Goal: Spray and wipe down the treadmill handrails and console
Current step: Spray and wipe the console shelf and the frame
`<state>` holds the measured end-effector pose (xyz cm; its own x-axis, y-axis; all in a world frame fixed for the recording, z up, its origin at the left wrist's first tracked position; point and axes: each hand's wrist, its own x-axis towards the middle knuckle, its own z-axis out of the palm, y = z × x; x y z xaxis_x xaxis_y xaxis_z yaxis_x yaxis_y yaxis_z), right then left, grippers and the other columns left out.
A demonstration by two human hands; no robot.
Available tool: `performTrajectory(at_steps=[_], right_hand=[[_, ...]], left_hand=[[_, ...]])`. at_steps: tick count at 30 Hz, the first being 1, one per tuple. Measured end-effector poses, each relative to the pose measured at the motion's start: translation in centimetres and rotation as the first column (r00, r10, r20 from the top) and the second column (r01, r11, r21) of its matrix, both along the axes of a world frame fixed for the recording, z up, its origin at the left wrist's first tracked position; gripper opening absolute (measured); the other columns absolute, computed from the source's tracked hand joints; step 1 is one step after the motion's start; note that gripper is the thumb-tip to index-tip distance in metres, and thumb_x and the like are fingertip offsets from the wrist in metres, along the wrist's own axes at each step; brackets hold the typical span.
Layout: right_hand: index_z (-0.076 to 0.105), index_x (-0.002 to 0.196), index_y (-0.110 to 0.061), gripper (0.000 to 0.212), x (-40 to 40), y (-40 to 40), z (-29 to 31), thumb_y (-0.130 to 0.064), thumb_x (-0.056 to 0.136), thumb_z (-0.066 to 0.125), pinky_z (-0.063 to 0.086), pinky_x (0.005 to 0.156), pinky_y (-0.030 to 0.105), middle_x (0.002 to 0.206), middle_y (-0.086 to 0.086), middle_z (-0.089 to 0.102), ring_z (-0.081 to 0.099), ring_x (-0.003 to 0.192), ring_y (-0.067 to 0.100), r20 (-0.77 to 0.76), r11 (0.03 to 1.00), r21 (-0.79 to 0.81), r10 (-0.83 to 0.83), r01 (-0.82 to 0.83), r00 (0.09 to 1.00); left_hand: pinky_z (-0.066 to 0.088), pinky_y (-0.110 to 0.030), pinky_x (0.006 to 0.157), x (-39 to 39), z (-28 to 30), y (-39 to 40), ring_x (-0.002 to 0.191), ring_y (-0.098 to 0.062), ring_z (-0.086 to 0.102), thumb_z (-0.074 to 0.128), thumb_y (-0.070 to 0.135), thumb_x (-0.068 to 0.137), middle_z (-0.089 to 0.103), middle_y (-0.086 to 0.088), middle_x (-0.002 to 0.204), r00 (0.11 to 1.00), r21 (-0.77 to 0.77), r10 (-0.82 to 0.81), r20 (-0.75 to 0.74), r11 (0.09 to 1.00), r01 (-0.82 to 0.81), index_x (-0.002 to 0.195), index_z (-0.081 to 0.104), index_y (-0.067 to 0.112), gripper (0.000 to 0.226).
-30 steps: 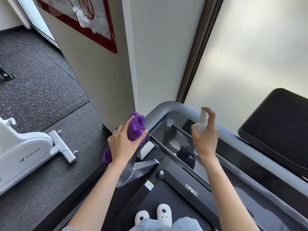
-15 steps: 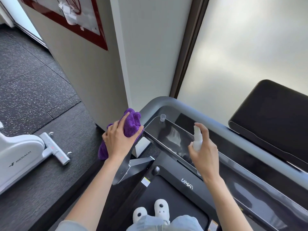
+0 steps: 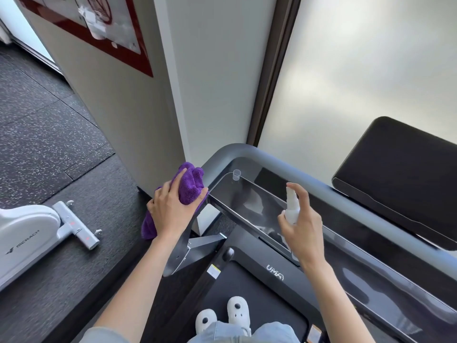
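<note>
I stand on a treadmill with a grey handrail (image 3: 249,151) curving round a glossy black console (image 3: 249,201). My left hand (image 3: 170,209) holds a bunched purple cloth (image 3: 191,180) against the left corner of the handrail, fingers wrapped over it. My right hand (image 3: 301,226) grips a small white spray bottle (image 3: 291,206) above the console, index finger on top of the nozzle. A small clear cap (image 3: 236,174) stands on the console's far left corner.
A white pillar (image 3: 153,115) stands close on the left of the treadmill. A white exercise machine (image 3: 29,231) sits on the speckled floor at the left. A black padded panel (image 3: 400,174) is at the right, before a frosted window.
My right hand with the bottle dropped lower over the console and shifted slightly right. My left hand stays on the cloth at the handrail corner.
</note>
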<state>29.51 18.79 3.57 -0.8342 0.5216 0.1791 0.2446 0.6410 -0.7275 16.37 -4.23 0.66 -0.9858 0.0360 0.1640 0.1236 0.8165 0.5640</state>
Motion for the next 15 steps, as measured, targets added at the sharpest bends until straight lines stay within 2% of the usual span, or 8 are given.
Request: performTrajectory(at_steps=[6,10,15], right_hand=[[0.034,0.133,-0.037,0.064,-6.0,-1.0,0.6,-0.005,0.084,0.062,0.047,0.063,0.036,0.071,0.003,0.057,0.054,0.064,0.027,-0.039,0.998,0.001,0.055,-0.055,0.998],[0.031,0.135,-0.033,0.060,-11.3,-2.3,-0.7,-0.017,0.088,0.064,0.044,0.062,0.035,0.092,0.007,0.060,0.057,0.075,0.031,0.064,0.985,0.100,0.133,-0.139,0.989],[0.031,0.139,-0.030,0.061,-14.2,-3.3,-2.2,-0.012,0.088,0.059,0.050,0.062,0.039,0.088,0.002,0.056,0.058,0.074,0.031,0.205,0.971,0.162,0.143,-0.178,0.968]], left_hand=[[0.044,-0.053,0.085,0.0,-0.1,0.0,0.102,-0.036,0.060,0.044,0.085,0.071,0.065,-0.006,0.108,1.000,-0.031,0.006,-0.017,1.000,-0.006,0.138,0.051,0.031,0.086],[0.045,-0.052,0.084,-0.1,-0.3,-0.2,0.102,-0.035,0.059,0.038,0.085,0.070,0.065,-0.004,0.108,1.000,-0.040,0.015,-0.020,0.999,-0.016,0.138,0.050,0.032,0.087],[0.046,-0.048,0.083,-0.1,-0.7,-0.4,0.101,-0.032,0.061,0.040,0.085,0.070,0.065,-0.001,0.107,0.999,-0.047,0.013,-0.033,0.999,-0.014,0.137,0.051,0.033,0.086]])
